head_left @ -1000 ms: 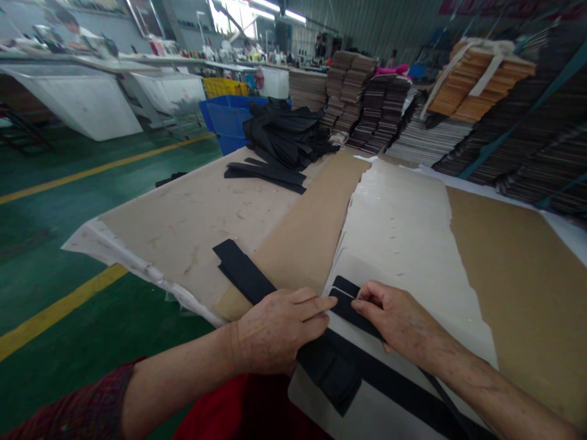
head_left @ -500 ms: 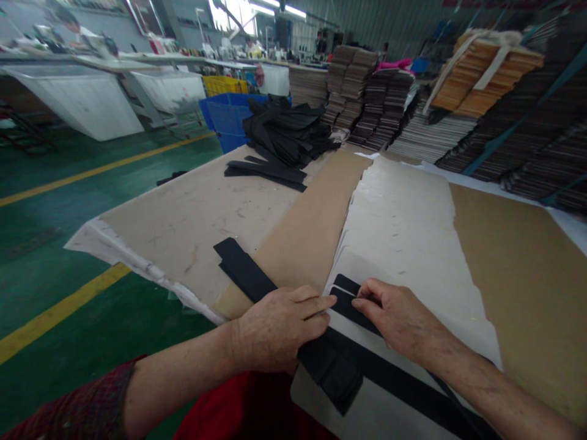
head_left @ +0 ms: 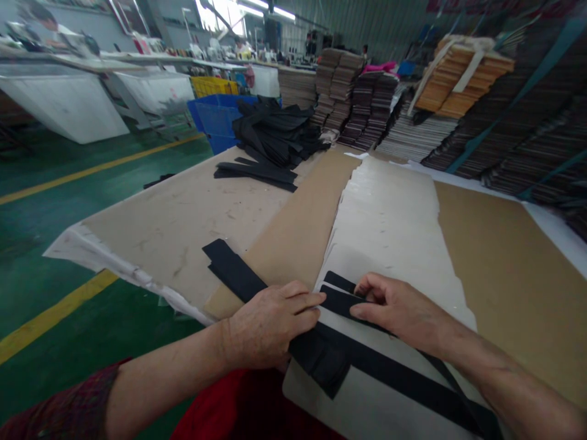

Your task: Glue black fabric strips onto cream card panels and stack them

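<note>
Strip (head_left: 394, 376) lies on the sheets (head_left: 389, 214), pile (head_left: 275, 131) behind.

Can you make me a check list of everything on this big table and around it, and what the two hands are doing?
Surface: work table covered with beige paper, brown card and white sheets.
Job's things: black strip lying on the top white sheet; more black strips under the left hand.
Clutter: pile of black pieces at the far end.
Grippers: left hand pressing flat; right hand pinching the black strip's end.
Cables: nothing seen.
Surroundings: stacked card bundles, blue crate, green floor.
</note>
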`<state>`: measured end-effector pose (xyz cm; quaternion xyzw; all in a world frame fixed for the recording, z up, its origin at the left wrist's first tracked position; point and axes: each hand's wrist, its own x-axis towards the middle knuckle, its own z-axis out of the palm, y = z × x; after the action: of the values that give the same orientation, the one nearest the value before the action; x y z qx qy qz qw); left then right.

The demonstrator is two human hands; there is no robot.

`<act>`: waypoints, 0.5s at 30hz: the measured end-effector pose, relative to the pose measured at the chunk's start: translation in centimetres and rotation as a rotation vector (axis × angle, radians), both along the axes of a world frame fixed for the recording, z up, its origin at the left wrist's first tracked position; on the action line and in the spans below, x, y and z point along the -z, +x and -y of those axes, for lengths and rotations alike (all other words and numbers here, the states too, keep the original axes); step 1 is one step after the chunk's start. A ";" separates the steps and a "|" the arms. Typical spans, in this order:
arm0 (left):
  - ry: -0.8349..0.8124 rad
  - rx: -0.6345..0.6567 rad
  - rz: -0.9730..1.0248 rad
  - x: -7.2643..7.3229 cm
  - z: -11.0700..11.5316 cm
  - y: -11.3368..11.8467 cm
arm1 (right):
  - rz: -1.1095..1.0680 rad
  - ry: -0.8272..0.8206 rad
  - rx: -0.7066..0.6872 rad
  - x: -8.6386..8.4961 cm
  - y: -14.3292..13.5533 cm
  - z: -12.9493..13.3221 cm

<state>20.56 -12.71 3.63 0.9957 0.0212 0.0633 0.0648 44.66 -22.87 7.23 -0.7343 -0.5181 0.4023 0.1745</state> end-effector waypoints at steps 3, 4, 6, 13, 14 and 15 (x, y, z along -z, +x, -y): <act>0.000 -0.010 0.020 0.3 -0.1 -0.1 | -0.255 -0.108 -0.022 -0.9 4.2 3.5; -0.003 -0.018 0.028 0.4 -0.1 -0.1 | -0.280 -0.129 -0.015 -1.1 5.6 5.0; -0.012 -0.028 0.049 0.6 -0.2 -0.2 | -0.260 -0.134 0.039 -1.3 8.1 8.0; -0.031 -0.031 0.092 0.9 -0.2 -0.2 | -0.210 0.084 0.457 1.0 8.7 14.6; -0.028 -0.035 0.093 0.9 -0.3 -0.2 | -0.186 0.124 0.546 1.7 8.1 15.0; -0.026 -0.039 0.095 1.0 -0.3 -0.2 | -0.167 0.165 0.631 2.4 7.5 15.4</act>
<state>20.32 -12.41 2.64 0.9900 0.0384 0.1114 0.0773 52.17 -38.25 4.86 -0.8065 -0.2798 0.3439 0.3912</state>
